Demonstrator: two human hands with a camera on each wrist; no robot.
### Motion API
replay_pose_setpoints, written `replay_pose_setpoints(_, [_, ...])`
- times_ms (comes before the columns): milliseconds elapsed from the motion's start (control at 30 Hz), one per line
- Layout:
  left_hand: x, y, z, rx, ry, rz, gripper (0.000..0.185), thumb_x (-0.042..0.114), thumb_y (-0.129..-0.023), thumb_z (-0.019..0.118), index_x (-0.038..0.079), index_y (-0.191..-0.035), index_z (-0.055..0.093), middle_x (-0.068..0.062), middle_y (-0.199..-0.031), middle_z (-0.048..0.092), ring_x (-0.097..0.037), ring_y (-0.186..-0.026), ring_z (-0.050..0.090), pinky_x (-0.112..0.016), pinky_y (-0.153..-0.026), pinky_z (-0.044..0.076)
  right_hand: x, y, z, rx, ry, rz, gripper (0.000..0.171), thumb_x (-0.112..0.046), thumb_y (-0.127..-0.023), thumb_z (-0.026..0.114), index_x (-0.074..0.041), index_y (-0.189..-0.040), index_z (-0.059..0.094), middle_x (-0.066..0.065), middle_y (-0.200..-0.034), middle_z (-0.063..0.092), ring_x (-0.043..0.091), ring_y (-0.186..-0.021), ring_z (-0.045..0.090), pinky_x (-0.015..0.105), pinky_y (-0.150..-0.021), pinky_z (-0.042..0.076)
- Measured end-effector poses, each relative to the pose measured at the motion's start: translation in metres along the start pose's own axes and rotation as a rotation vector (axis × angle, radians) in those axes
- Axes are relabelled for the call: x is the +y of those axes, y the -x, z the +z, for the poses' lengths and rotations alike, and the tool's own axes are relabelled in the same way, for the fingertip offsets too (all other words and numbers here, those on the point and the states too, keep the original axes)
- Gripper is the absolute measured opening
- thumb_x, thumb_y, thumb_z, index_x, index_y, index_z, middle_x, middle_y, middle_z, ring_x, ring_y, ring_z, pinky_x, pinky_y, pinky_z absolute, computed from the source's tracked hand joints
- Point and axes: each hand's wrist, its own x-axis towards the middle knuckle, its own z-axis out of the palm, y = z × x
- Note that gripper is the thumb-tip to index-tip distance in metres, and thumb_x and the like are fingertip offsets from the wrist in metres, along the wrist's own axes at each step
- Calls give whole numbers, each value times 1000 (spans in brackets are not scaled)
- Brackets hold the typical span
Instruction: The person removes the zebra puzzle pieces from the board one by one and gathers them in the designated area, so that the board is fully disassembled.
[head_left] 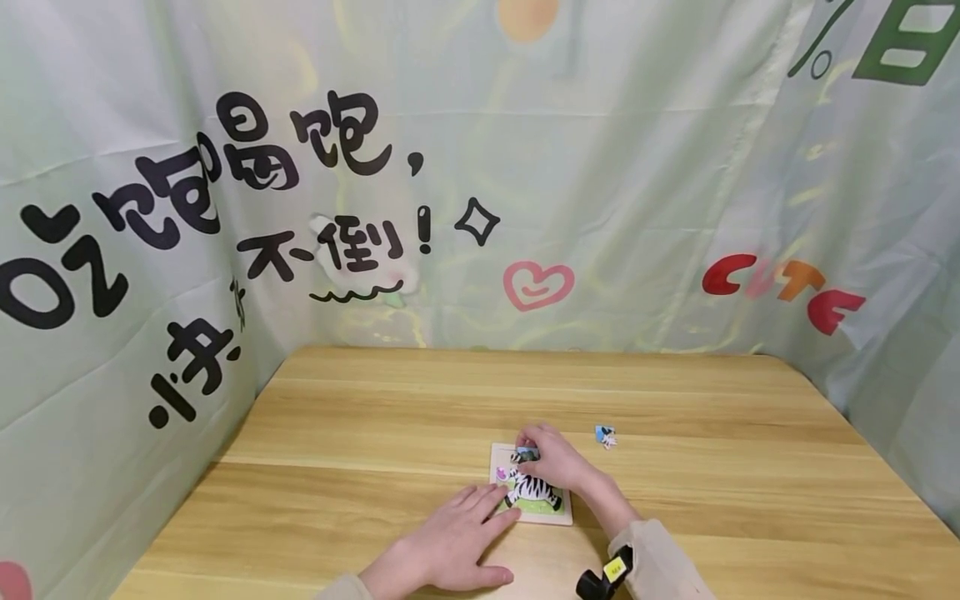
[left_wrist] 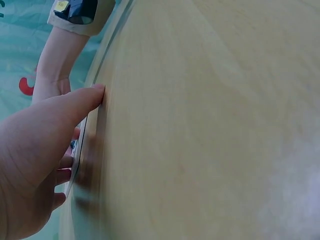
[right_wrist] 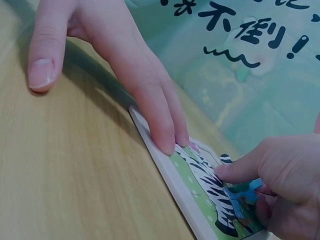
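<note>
A flat zebra jigsaw puzzle (head_left: 542, 505) in a pale frame lies on the table. Across its lower left corner rest the extended fingers of my left hand (head_left: 459, 542), the thumb spread on the wood. My right hand (head_left: 558, 463) is over the upper part of the puzzle, pinching a small puzzle piece (head_left: 528, 454) with blue and dark print. In the right wrist view, the thumb presses beside a black-and-white striped tip (right_wrist: 226, 159) that stands up from the board; the fingers hide most of the piece. The left wrist view shows the left hand (left_wrist: 37, 155) side-on at the puzzle's edge.
One loose puzzle piece (head_left: 606, 437), blue with zebra stripes, lies on the wooden table (head_left: 360, 433) to the right of and beyond the puzzle. Printed cloth (head_left: 637, 192) hangs behind the table and at both sides. A black camera (head_left: 606, 575) is strapped to the right wrist.
</note>
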Motion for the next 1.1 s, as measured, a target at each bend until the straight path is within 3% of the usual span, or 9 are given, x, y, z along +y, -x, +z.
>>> replay_pose_setpoints(233, [1,-5,0,10,-3,-8,72,65,-88,36,17,-142,38,-12,-148,29,-25,-136,26,-42,-108,25,3,1,-2,11,-35,-69,16,1,-81,65,-9,-86,53,-1,-79,53,15,-75,49,35,-71,44])
replay_pose_setpoints(533, [4,-27,-2,6,-35,-20,75,68,-87,34,16,-140,41,-10,-147,32,-26,-135,28,-40,-108,27,7,2,-2,41,-45,-86,16,0,-81,66,-10,-88,57,-3,-76,54,12,-71,49,31,-66,44])
replay_pose_setpoints(733, [5,-31,0,1,-62,-23,75,68,-87,35,16,-142,39,-9,-148,31,-25,-135,29,-40,-107,28,8,2,-2,30,-46,-84,13,0,-85,60,-12,-90,59,-4,-73,53,11,-68,48,28,-63,42])
replay_pose_setpoints(933, [7,-34,-2,-10,-70,-25,75,68,-87,35,16,-142,39,-9,-148,32,-24,-135,28,-40,-108,27,8,1,-6,21,-63,-52,11,-2,-89,56,-10,-92,63,1,-86,61,14,-76,52,32,-68,44])
replay_pose_setpoints(1100, [7,-33,-1,-20,-70,-30,77,68,-87,35,16,-143,37,-9,-148,30,-25,-135,27,-40,-108,27,9,0,-7,69,-120,-4,8,-4,-89,58,-9,-92,64,0,-86,61,14,-77,52,30,-69,44])
